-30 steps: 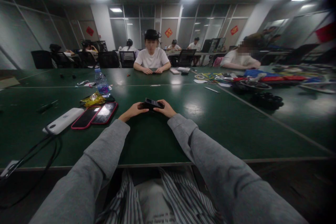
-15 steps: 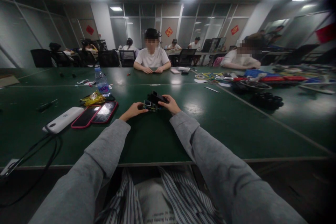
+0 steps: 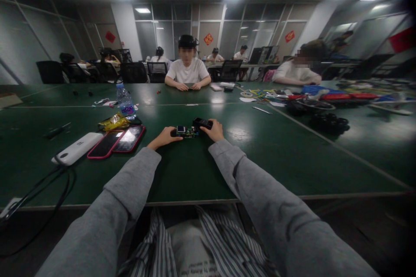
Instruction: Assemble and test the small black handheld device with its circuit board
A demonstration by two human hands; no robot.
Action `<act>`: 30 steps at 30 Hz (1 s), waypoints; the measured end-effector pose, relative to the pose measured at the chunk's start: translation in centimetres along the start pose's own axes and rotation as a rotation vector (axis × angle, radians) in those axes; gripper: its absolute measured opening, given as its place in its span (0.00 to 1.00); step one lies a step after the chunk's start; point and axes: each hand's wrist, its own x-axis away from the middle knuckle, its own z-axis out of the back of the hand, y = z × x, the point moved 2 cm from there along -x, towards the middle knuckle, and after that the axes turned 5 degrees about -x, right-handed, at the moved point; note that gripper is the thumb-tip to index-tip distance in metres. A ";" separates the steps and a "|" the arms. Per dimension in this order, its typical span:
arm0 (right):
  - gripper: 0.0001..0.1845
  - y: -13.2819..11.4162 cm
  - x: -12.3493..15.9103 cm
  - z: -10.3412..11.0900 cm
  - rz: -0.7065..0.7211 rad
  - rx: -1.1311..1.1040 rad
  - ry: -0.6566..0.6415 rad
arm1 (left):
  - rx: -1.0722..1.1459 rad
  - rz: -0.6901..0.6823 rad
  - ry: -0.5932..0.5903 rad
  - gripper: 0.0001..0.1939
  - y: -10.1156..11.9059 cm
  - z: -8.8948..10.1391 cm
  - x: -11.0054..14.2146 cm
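Head: two phones [image 3: 117, 141], one circuit board [image 3: 185, 131]

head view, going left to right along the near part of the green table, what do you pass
white power bank → two red-cased phones → left hand → green circuit board → black cover → right hand
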 end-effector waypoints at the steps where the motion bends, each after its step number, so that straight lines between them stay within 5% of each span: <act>1: 0.28 -0.1 0.0 0.0 0.006 0.014 0.013 | 0.003 -0.008 0.001 0.30 0.1 0.0 0.1; 6: 0.29 -0.7 -0.1 0.2 0.103 0.143 0.043 | 0.007 -0.059 -0.012 0.36 0.0 -0.1 0.2; 14: 0.32 -1.1 0.3 0.2 0.250 0.390 -0.074 | 0.018 -0.111 -0.027 0.32 -0.8 0.0 -0.2; 30: 0.25 -0.6 -0.4 0.2 0.296 0.272 -0.062 | 0.051 -0.148 -0.051 0.35 -1.5 0.3 -0.6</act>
